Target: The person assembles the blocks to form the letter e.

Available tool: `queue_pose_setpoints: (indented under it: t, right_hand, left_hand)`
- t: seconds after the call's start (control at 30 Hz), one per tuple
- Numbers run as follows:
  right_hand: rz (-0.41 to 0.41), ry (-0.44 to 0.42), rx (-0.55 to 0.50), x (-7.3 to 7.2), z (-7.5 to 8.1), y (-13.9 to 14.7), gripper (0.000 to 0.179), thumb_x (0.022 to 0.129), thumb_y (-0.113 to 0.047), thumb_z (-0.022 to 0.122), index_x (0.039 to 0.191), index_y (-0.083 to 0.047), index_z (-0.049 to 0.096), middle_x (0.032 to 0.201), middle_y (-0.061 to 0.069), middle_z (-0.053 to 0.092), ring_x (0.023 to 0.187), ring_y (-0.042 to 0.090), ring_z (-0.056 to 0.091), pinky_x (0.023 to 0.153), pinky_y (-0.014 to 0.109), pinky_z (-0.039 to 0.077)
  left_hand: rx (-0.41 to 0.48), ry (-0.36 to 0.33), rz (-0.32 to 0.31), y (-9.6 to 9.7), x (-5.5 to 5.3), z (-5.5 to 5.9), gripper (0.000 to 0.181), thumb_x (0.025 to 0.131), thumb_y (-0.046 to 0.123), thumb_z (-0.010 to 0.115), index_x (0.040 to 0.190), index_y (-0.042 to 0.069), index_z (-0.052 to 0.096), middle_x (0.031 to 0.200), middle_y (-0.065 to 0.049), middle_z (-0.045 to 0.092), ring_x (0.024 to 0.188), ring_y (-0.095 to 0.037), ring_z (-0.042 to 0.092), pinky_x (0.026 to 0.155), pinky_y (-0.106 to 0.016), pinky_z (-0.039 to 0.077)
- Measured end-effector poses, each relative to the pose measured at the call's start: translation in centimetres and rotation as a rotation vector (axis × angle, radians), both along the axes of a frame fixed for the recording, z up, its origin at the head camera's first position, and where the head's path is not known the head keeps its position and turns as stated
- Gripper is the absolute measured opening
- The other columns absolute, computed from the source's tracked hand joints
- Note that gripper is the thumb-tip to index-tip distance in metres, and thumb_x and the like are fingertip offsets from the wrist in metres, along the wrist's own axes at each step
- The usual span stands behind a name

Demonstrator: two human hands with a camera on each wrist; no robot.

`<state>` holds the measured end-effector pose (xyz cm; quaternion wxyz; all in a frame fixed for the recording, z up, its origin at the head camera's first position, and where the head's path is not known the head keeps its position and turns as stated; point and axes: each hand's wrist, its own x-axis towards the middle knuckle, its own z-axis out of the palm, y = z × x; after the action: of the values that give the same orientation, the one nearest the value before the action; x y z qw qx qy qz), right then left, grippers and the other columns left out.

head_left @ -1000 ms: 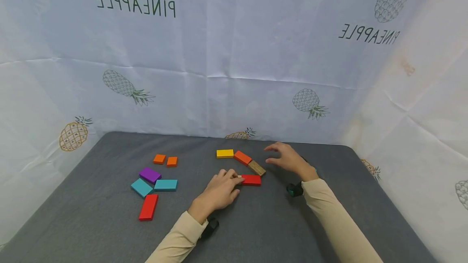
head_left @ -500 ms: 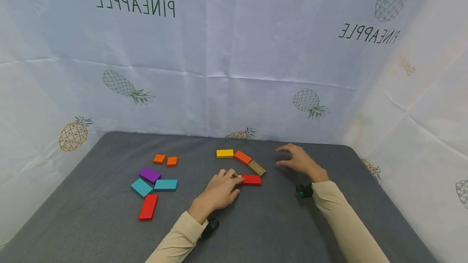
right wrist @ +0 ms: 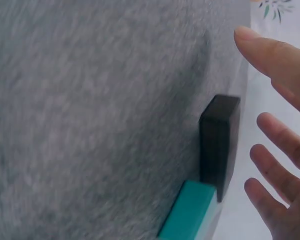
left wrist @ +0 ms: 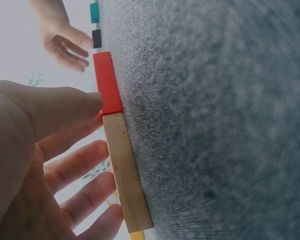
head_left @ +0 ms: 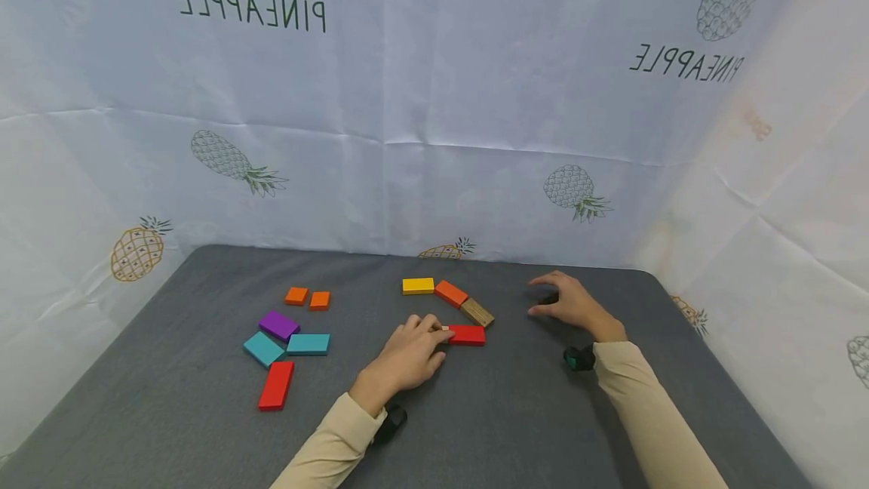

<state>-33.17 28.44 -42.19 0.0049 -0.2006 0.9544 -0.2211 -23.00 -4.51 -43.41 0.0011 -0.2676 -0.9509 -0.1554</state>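
My left hand (head_left: pixel 409 353) rests over a light wooden block (left wrist: pixel 125 170), mostly hidden from above, lined up end to end with a red block (head_left: pixel 467 335). In the left wrist view its thumb lies near where the two join, its other fingertips pass behind the wooden block's edge, and firm contact is unclear. To the right, my right hand (head_left: pixel 573 302) spreads thumb and fingers around a dark block (right wrist: pixel 221 145), without visibly touching it. A teal block (right wrist: pixel 190 210) adjoins that dark one; the hand hides it in the head view.
Behind the left hand, a yellow block (head_left: pixel 417 287), an orange-red block (head_left: pixel 451 293) and a brown wood-grain block (head_left: pixel 477 313) form a bent row. Leftward lie small orange blocks (head_left: pixel 296 296), a purple block (head_left: pixel 279 325), teal blocks (head_left: pixel 308 345) and a red block (head_left: pixel 275 385).
My right hand has moved rightward and slightly nearer, away from the bent row, and the dark block now shows between its thumb and fingers. The left hand has stayed put.
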Motion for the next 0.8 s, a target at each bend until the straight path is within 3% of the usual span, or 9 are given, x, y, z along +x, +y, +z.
queue_pose_setpoints:
  t: [0.37, 0.8]
  right_hand:
    - [-0.038, -0.055, 0.02, 0.4, -0.3, 1.3, 0.055, 0.084, -0.025, 0.08, 0.13, -0.001, 0.062, 0.136, 0.031, 0.05, 0.125, 0.051, 0.046, 0.1, 0.064, 0.04]
    - [-0.025, -0.018, 0.037, 0.5, -0.6, 0.2, 0.04, 0.089, -0.028, 0.074, 0.116, 0.001, 0.07, 0.12, 0.026, 0.063, 0.116, 0.046, 0.055, 0.098, 0.061, 0.042]
  left_hand:
    - [0.002, -0.003, -0.008, 0.0, -0.1, 0.0, 0.04, 0.097, 0.024, 0.064, 0.136, 0.016, 0.062, 0.124, -0.002, 0.056, 0.11, -0.021, 0.05, 0.088, -0.037, 0.045]
    - [-0.006, -0.012, 0.0, 0.0, -0.3, 0.0, 0.04, 0.098, 0.025, 0.063, 0.137, 0.018, 0.062, 0.125, -0.002, 0.055, 0.11, -0.022, 0.049, 0.09, -0.038, 0.045]
